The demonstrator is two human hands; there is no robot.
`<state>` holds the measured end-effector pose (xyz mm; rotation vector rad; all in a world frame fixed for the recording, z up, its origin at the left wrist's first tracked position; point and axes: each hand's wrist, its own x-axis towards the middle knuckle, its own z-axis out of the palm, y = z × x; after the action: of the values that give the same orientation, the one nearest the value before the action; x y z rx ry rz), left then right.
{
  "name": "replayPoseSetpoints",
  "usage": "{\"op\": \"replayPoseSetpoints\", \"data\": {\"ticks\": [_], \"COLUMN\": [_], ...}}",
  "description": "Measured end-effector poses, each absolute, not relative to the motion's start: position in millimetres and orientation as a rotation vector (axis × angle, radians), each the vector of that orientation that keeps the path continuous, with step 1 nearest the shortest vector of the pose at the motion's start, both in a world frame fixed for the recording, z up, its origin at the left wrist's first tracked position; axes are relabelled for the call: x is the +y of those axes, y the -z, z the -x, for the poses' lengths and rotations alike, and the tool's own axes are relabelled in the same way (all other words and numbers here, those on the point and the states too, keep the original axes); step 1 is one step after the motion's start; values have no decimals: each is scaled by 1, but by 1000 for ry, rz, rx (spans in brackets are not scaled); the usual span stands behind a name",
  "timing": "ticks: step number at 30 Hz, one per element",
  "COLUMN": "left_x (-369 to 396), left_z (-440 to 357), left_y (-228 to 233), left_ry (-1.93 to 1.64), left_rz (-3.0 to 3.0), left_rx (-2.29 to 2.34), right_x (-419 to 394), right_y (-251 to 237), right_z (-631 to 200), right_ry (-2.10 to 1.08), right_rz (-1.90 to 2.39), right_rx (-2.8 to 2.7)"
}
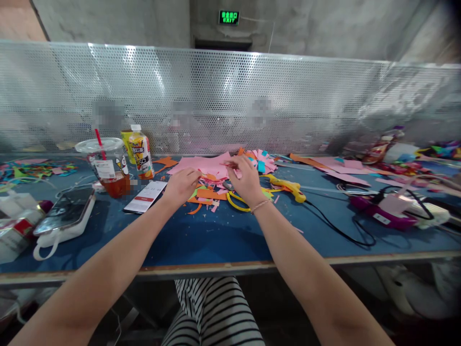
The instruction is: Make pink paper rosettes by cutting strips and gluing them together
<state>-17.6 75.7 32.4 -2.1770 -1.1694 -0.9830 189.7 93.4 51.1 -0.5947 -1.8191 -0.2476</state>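
Observation:
My left hand hovers at the left side of the paper pile, thumb and fingers pinched together. Whatever is between them is too small to make out. My right hand is on the other side, its fingers curled together near a small pinkish bit that I cannot name. Between and behind the hands lie pink paper sheets. Orange paper scraps are scattered below. Yellow-handled scissors lie partly hidden under my right hand. A round pink, white and blue paper piece is just behind it.
A yellow glue gun with a black cord lies right of the hands. On the left are a phone, a drink cup, a bottle and a power bank. A purple power strip sits at right. A perforated metal screen stands behind.

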Motion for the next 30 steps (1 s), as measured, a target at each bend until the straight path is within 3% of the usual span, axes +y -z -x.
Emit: {"op": "replayPoseSetpoints", "data": {"ticks": [20, 30], "left_x": [77, 73], "left_z": [21, 13], "left_y": [-30, -37], "left_ry": [999, 1121], "left_rz": [2240, 2335], "left_rx": [-1213, -1369], "right_x": [90, 93], "right_y": [-43, -43], "right_z": [-180, -179], "right_ry": [166, 23], "right_rz": [473, 607], "right_rx": [-2063, -2062]}}
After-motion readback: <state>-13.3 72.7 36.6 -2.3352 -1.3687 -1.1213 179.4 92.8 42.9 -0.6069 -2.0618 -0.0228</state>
